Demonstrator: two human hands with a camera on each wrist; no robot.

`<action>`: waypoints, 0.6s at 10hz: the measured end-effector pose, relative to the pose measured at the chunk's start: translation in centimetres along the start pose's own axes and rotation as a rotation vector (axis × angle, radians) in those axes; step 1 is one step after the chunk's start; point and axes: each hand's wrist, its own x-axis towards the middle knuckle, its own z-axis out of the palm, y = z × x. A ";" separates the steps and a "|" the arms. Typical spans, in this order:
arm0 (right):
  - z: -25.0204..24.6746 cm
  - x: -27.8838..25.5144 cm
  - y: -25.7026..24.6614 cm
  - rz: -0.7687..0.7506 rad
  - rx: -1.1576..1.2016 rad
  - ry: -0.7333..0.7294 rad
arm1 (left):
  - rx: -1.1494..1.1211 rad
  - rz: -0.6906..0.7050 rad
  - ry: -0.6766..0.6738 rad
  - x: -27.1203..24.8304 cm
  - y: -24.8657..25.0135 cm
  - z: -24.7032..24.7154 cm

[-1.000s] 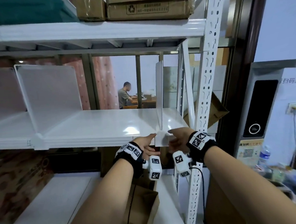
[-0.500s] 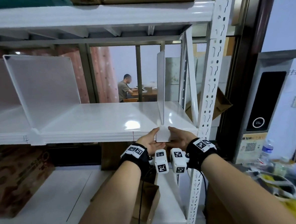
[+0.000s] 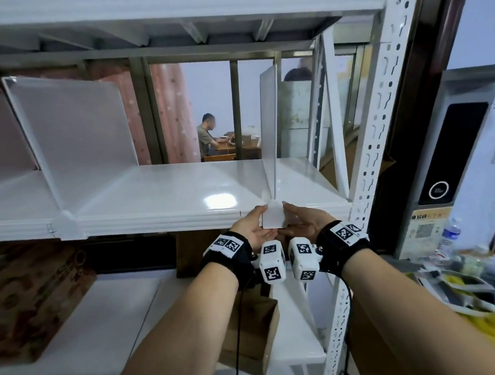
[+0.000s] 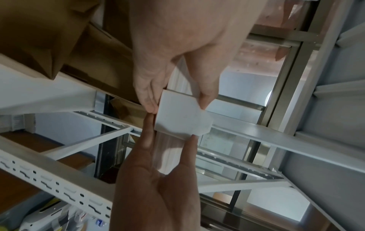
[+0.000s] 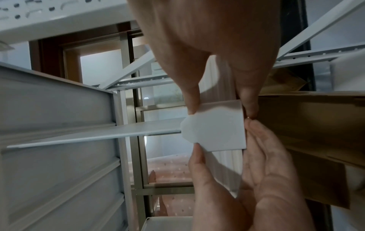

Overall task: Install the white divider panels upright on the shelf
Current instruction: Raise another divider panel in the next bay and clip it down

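Standing upright near the right end of the shelf, the divider panel has its front tab over the shelf's front lip, pinched by the left hand and right hand from either side. An open cardboard box sits below; its contents are hidden. Another divider stands farther left.

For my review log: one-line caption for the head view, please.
Both hands, left hand and right hand, pinch the front clip of an upright white divider panel at the shelf edge.
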 end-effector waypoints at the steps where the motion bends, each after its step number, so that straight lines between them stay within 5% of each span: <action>1: 2.4 0.4 0.6 0.024 0.030 -0.038 | 0.014 0.006 0.034 -0.5 1.2 -2.1; 6: 6.3 1.7 1.6 0.072 -0.061 -0.051 | 0.056 0.018 0.058 -0.8 3.8 -5.7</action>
